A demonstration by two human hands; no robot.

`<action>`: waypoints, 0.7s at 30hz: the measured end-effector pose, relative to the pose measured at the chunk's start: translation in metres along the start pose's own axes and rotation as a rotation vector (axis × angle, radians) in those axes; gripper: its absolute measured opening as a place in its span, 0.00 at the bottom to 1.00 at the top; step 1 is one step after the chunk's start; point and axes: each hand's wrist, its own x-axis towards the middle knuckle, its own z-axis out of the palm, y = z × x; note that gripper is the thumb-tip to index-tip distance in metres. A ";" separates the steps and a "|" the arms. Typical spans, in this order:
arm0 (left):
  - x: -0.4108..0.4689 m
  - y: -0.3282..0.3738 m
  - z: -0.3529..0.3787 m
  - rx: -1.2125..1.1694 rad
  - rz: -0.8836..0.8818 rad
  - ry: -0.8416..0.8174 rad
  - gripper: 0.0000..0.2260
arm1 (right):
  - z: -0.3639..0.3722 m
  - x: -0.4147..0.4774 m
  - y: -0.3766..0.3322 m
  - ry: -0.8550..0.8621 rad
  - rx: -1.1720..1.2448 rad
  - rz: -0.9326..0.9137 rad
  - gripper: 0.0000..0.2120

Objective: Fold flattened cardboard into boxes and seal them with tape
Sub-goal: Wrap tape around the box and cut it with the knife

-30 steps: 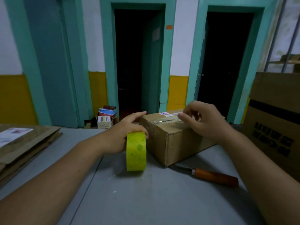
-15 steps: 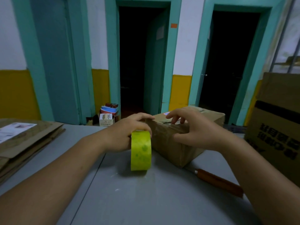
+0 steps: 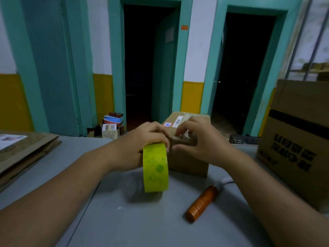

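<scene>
Fingers (image 3: 179,133) of my right hand (image 3: 199,145) curl over the near top edge of the box (image 3: 188,163), thumb on the face below; any tape end under them is hidden. Just left of them my left hand (image 3: 138,147) grips the roll (image 3: 155,168). I'd pin firmly, then draw the roll straight along the seam.

Left hand (image 3: 140,148) grips with curled fingers; right hand (image 3: 201,145) pinches, fingers bent

One tape roll (image 3: 155,168). Two boxes on table (image 3: 124,225): small box (image 3: 188,163), large box (image 3: 299,139). One flattened cardboard stack (image 3: 26,150). One knife (image 3: 201,204).
</scene>
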 end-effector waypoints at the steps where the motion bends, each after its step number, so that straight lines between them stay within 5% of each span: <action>1: 0.000 0.000 -0.001 -0.007 0.002 0.008 0.17 | 0.004 0.001 0.000 0.032 -0.022 -0.012 0.16; 13: 0.002 0.010 -0.007 0.019 0.115 0.127 0.10 | -0.008 -0.004 0.016 -0.087 0.102 -0.074 0.25; 21: -0.001 0.022 -0.010 -0.107 0.107 0.282 0.18 | -0.007 -0.001 -0.009 0.259 0.148 -0.238 0.11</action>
